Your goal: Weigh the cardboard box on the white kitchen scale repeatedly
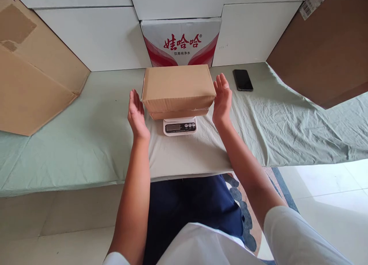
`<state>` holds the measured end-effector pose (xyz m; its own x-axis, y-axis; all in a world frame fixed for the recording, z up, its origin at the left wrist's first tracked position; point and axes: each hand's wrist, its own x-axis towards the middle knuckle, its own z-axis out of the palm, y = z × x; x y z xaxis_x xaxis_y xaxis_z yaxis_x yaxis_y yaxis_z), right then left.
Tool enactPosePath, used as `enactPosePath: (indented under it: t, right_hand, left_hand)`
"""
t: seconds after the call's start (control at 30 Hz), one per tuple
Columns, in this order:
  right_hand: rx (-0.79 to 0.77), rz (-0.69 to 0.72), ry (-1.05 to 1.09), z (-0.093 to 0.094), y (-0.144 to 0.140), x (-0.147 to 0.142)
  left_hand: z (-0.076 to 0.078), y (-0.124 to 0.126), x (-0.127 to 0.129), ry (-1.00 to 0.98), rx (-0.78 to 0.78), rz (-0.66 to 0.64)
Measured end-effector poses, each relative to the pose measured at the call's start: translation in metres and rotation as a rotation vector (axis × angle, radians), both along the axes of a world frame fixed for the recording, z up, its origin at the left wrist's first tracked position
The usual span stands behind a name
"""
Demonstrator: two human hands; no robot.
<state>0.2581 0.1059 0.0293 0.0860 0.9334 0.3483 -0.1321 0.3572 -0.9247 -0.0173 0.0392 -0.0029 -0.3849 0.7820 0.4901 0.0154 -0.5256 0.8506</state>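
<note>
Flanking box [178, 89] on scale [180, 126]: both hands flat, open, apart.

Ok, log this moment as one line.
box on scale | left hand open beside box | right hand open beside box | phone behind

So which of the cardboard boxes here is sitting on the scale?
The small closed brown box between the left hand and right hand; the large ones lean at the table's sides.

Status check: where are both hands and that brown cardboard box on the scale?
Left hand and right hand open, flanking the box. Brown cardboard box sits on small white digital scale. Black phone lies off right, clear.
</note>
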Motion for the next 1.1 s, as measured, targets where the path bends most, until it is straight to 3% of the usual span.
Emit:
enactPosePath:
  t: [0.27,0.83,1.1]
  right_hand:
    - [0.009,0.001,0.065,0.002,-0.008,-0.007]
    - [-0.011,-0.021,-0.063,0.020,-0.029,-0.014]
    - [-0.028,-0.009,-0.052,0.014,-0.027,-0.015]
  left_hand:
    - [-0.002,0.003,0.002,0.031,-0.011,-0.021]
    - [0.000,0.000,0.007,0.101,-0.026,-0.015]
    - [0.004,-0.005,0.011,0.115,-0.020,-0.035]
